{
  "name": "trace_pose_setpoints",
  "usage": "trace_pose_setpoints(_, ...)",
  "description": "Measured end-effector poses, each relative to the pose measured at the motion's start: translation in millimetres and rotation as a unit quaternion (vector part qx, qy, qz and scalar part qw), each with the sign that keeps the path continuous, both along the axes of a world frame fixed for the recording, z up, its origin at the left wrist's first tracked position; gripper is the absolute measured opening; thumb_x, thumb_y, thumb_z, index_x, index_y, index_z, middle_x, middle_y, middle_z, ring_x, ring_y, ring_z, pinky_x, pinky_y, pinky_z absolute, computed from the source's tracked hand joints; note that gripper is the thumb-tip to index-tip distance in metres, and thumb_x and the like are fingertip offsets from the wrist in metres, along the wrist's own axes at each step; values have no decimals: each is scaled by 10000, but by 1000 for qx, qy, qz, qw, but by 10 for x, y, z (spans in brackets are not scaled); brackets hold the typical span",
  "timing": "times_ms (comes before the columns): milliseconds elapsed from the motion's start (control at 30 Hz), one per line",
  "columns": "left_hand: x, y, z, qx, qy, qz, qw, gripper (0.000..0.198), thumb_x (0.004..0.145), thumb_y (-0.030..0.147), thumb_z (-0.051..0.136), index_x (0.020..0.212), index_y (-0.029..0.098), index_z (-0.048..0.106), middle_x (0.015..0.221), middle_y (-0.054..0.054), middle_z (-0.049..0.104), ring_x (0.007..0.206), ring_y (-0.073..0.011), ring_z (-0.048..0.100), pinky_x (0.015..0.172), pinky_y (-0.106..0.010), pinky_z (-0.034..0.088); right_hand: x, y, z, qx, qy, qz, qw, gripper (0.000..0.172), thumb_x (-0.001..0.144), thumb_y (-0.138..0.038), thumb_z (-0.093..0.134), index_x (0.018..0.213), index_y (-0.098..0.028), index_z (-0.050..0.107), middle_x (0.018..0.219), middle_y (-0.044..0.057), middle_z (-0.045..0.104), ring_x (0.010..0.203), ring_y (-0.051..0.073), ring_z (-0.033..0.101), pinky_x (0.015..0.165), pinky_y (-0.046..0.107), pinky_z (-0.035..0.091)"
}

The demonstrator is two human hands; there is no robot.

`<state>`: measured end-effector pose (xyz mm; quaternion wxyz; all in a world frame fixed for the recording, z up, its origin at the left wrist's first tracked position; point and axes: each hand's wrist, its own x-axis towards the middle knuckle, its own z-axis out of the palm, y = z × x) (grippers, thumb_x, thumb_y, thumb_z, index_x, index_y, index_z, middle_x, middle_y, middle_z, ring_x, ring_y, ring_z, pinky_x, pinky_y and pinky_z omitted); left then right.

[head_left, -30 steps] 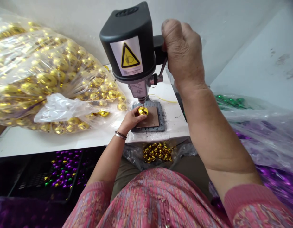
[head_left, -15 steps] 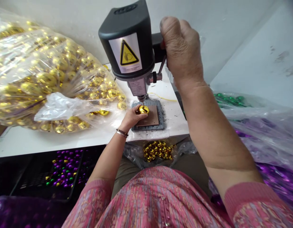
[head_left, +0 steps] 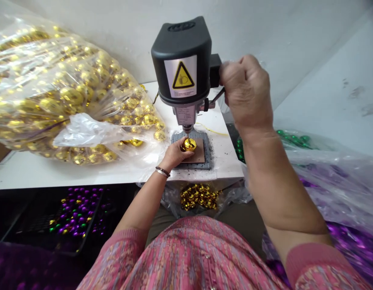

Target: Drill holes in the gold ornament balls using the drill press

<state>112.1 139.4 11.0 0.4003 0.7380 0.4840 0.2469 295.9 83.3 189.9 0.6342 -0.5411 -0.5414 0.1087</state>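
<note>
My left hand (head_left: 176,154) pinches a shiny gold faceted ball (head_left: 190,146) between thumb and fingers. The ball sits over a brown board (head_left: 198,155) on the grey base (head_left: 208,149) of a small drill press (head_left: 182,52). From the chuck, a thin drill bit (head_left: 188,136) points straight down, its tip at the top of the ball; how deep it goes I cannot tell. My right hand (head_left: 246,90) is closed around the end of the press's feed lever (head_left: 217,96), beside the black motor housing. Its fingers partly hide the grip.
A big clear bag (head_left: 53,92) of gold balls fills the left of the white table (head_left: 29,171). Below the table edge hangs an open plastic bag with gold pieces (head_left: 200,196). A dark crate (head_left: 80,209) holds purple, green and gold balls. Bags of purple pieces (head_left: 349,237) stand right.
My right hand has come down with the lever, and the bit now meets the ball's top. My left hand still holds the ball on the board. The whole view has shifted slightly.
</note>
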Motion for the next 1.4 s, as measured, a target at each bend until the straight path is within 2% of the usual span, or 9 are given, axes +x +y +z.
trace_pose_setpoints(167,-4,0,30,11,44,-15,999,781,695,268,843,1436,202,605,1146,-56,766,1039,-245,703,946,-356,543,-62,-259,-158,7,-25,-42,999,228,894,-264,573,726,-209,429,636,-54,393,621,67,359,636,235,374)
trace_pose_setpoints(300,1,-5,31,20,59,-18,998,795,709,272,838,1459,200,585,1183,-74,765,1053,-255,709,954,-367,546,-84,-314,-260,1,-66,-69,995,179,913,-248,543,757,-213,462,658,-47,465,632,71,426,653,240,420)
trace_pose_setpoints(500,-1,-5,11,18,49,-12,999,796,695,272,849,1447,207,594,1158,-69,767,1050,-243,708,935,-344,556,-113,-359,-408,7,-112,-101,989,216,924,-345,553,770,-220,467,632,-60,428,583,66,379,631,253,432)
trace_pose_setpoints(633,-6,-12,32,18,36,-15,999,777,678,262,858,1416,210,622,1134,-59,772,1012,-229,706,917,-323,556,-126,-408,-568,31,-144,-107,983,208,949,-371,511,806,-221,483,636,-55,428,580,72,419,641,254,459)
trace_pose_setpoints(1000,-5,-19,28,-3,30,-23,999,788,704,262,840,1450,222,591,1210,-49,760,1066,-234,701,989,-349,530,-155,-390,-863,123,-190,-150,962,235,1001,-395,447,855,-218,500,664,-35,483,584,86,482,608,253,440)
trace_pose_setpoints(1167,-1,-40,29,6,26,-30,999,750,723,268,823,1439,227,603,1191,-35,762,1065,-225,701,968,-315,533,-188,-354,-938,158,-180,-169,956,192,1002,-350,464,871,-217,512,697,-23,501,622,93,505,626,253,447)
trace_pose_setpoints(1400,13,-60,70,4,59,-21,998,753,725,296,828,1441,251,597,1216,-36,755,1087,-242,702,982,-337,537,-247,-321,-1198,199,-149,-162,955,116,979,-274,499,889,-205,520,753,-14,546,665,93,525,642,239,448)
